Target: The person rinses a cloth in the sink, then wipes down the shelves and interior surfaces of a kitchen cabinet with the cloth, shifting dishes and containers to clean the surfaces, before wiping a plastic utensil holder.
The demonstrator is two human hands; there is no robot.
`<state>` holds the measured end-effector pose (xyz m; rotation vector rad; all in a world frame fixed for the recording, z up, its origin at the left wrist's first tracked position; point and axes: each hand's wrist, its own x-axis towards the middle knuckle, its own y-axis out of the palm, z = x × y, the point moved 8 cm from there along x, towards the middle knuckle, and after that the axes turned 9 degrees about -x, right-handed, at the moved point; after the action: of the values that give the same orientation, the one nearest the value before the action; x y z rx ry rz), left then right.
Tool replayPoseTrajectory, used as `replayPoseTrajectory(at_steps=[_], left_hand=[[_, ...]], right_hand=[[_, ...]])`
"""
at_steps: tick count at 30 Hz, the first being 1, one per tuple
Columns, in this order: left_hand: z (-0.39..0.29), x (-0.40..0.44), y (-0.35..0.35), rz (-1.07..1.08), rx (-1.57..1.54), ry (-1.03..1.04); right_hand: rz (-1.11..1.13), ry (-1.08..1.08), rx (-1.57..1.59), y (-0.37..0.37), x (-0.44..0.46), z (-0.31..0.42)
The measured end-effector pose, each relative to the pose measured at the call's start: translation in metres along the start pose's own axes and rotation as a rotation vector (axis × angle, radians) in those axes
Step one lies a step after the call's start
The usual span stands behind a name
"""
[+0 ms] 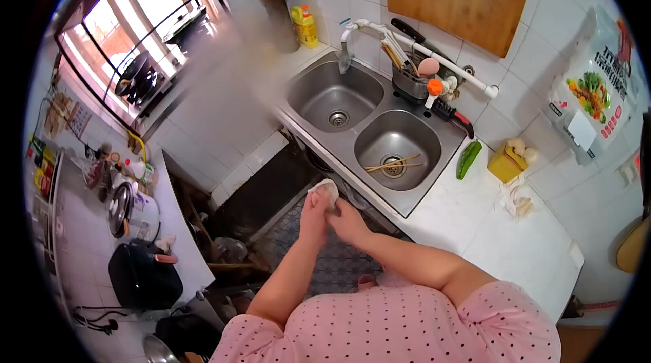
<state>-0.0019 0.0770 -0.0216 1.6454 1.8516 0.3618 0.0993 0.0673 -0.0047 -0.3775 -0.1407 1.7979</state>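
Observation:
A small whitish cloth [324, 190] is held between my two hands, in front of the counter edge and below the left sink basin. My left hand [314, 212] has its fingers wrapped on the cloth's left side. From the right, my right hand [347, 219] closes on its lower right part, touching my left hand. The double steel sink has a left basin [319, 91] and a right basin [428, 153]. A pair of wooden chopsticks [400, 163] lies across the right basin's drain.
Right of the sink lie a green pepper [468, 160], a yellow box [507, 163] and crumpled peelings [517, 201]. Behind it stand a utensil holder [409, 83] and a yellow bottle [305, 26]. A rice cooker [144, 217] and black appliance [144, 275] stand left.

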Motion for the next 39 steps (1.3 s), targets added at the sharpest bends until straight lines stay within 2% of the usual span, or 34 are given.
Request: replayPoseTrajectory(at_steps=[2,3,5,6,9,13,16,21,24,27,30,33,35,37,39], left_hand=[[-0.002,0.014,0.005,0.013,-0.015,-0.032],[-0.045,0.004,-0.018,-0.019,0.071,-0.06],[-0.039,0.038,0.011,0.053,-0.011,-0.069],[-0.036,0.055,0.023,0.099,-0.031,-0.061],[-0.042,0.101,0.053,0.19,-0.18,-0.149],[-0.051,0.168,0.082,0.104,-0.253,-0.183],[-0.06,0.219,0.08,0.094,-0.208,-0.171],[-0.069,0.298,0.056,0.05,-0.126,-0.151],[-0.086,0.345,0.047,0.065,-0.049,-0.157],[-0.101,0.4,0.05,0.088,-0.061,-0.165],[-0.087,0.476,0.054,0.119,-0.143,-0.218],[-0.087,0.516,0.084,0.264,-0.159,-0.319],[-0.072,0.529,0.083,0.252,-0.132,-0.443],[-0.046,0.549,0.087,0.272,-0.122,-0.516],[-0.034,0.568,0.112,0.382,-0.169,-0.571]], right_hand=[[-0.041,-0.065,-0.073,-0.007,0.014,0.001],[-0.073,-0.14,0.069,0.025,0.015,0.032],[-0.196,-0.343,0.065,-0.022,0.035,0.053],[-0.149,-0.266,0.066,-0.039,0.043,0.054],[-0.256,-0.309,0.028,-0.079,0.083,0.051],[-0.285,-0.172,0.021,-0.129,0.139,0.037],[-0.411,-0.166,0.054,-0.156,0.188,0.037],[-0.592,-0.332,0.184,-0.203,0.272,0.077],[-0.726,-0.391,-0.036,-0.226,0.319,0.122],[-0.984,-0.595,-0.557,-0.241,0.353,0.186],[-1.134,-0.505,-0.741,-0.249,0.414,0.201],[-0.93,-0.317,-0.601,-0.255,0.465,0.189],[-0.915,-0.242,-0.68,-0.241,0.47,0.177],[-0.869,-0.202,-0.772,-0.235,0.467,0.177],[-0.798,-0.238,-0.819,-0.247,0.468,0.187]])
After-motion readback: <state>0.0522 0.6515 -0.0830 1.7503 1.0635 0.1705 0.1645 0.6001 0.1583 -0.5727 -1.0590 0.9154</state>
